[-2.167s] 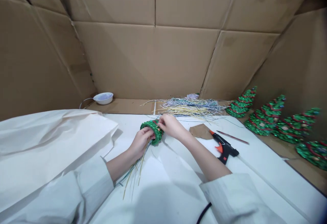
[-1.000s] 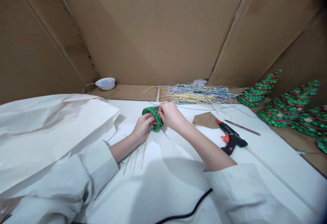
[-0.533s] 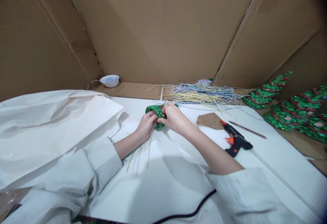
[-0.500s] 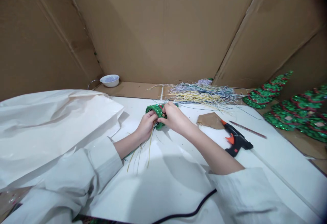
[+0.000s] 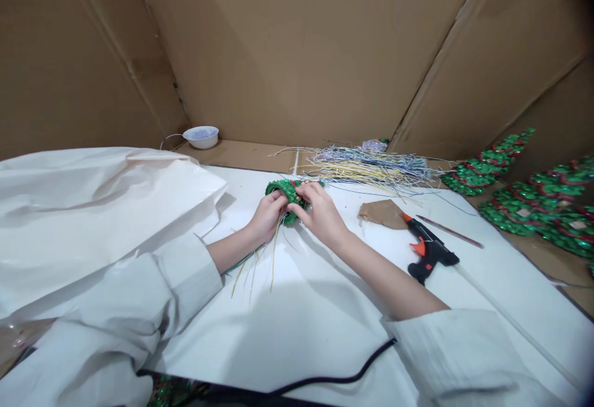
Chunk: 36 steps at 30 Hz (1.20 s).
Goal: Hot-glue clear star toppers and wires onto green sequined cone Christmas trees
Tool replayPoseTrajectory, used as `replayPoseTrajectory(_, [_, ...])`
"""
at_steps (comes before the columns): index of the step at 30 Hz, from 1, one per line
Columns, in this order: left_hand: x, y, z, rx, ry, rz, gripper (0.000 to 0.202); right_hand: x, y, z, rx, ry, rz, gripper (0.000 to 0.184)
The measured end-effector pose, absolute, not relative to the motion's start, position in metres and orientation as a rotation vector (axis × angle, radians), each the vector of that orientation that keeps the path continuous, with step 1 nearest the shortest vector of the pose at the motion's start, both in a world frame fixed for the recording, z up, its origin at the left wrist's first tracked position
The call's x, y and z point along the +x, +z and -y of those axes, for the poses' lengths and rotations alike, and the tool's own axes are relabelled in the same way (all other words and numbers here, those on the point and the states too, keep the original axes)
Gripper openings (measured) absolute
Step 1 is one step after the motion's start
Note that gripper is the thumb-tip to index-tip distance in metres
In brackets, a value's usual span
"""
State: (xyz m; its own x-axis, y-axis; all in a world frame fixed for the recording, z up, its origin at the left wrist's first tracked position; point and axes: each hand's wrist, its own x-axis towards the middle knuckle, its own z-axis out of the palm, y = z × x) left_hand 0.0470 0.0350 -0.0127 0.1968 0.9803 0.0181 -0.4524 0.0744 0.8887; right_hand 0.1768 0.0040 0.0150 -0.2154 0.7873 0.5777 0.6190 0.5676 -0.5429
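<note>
A small green tinsel Christmas tree [image 5: 290, 192] lies on its side over the white table, its round hollow base turned toward my left hand. My left hand [image 5: 268, 217] grips the tree at the base rim, with its fingertips partly inside the opening. Thin yellow and pale wires [image 5: 273, 252] trail down beside those fingers. From the other side, my right hand [image 5: 323, 214] curls over the tree's body, thumb and fingertips against the tinsel near small red and gold decorations. Part of the tree is hidden behind my right hand.
Past the hands lies a pile of wires [image 5: 366, 169], with a white bowl [image 5: 202, 138] farther left. A black glue gun [image 5: 431, 251], a brown piece [image 5: 381, 214] and a thin stick [image 5: 450, 232] lie right. Finished-looking tinsel trees [image 5: 487, 166] stand far right. White sheeting [image 5: 102, 221] covers the left.
My right hand has loosened a little, its thumb and fingers wider apart on the tree. The base opening shows more. The camera view has shifted slightly.
</note>
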Motion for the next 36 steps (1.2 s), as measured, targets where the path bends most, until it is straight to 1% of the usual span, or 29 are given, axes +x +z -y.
replayPoseTrajectory(7, [0.045, -0.018, -0.031, 0.909, 1.328, -0.740, 0.016, 0.178, 0.011, -0.009, -1.062, 0.262, 1.922, 0.019])
replayPoseTrajectory(12, [0.046, -0.017, -0.032, 0.924, 1.324, -0.750, 0.014, 0.178, 0.009, -0.011, -1.033, 0.276, 1.904, 0.020])
replayPoseTrajectory(18, [0.049, -0.015, -0.033, 0.945, 1.344, -0.755, 0.016, 0.178, 0.008, -0.017, -1.036, 0.325, 1.845, 0.022])
replayPoseTrajectory(25, [0.052, -0.018, -0.035, 0.940, 1.389, -0.789, 0.012, 0.179, 0.011, -0.017, -1.050, 0.424, 1.826, 0.018])
replayPoseTrajectory(32, [0.055, -0.017, -0.030, 0.938, 1.431, -0.794, 0.011, 0.182, 0.005, -0.023, -1.016, 0.462, 1.831, 0.021])
replayPoseTrajectory(36, [0.054, -0.015, -0.028, 0.947, 1.411, -0.803, 0.015, 0.182, -0.001, -0.027, -0.978, 0.541, 1.770, 0.023])
